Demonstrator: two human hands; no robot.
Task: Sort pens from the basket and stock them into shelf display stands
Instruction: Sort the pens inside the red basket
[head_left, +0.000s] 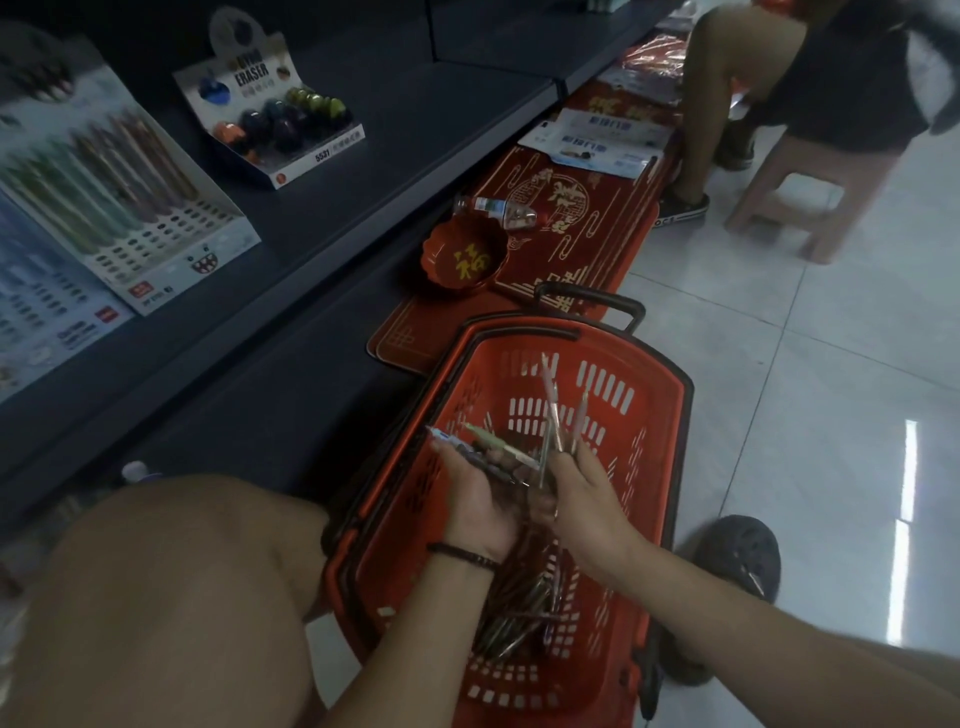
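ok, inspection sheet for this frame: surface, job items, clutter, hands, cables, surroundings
Surface: pale tiled floor; dark shelf on the left.
Job's things: red basket on the floor, loose pens inside; pen display stand on the shelf.
Clutter: eraser box, red bowl, clear bottle, red mats.
Hands: left hand holds a bunch of pens; right hand pinches a few upright pens in its fingers.
Cables: nothing seen.
Surroundings: second person on a stool.

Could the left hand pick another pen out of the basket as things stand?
Probably not easily: the left hand already grips a bundle of pens, though it sits right above the loose pens in the basket.
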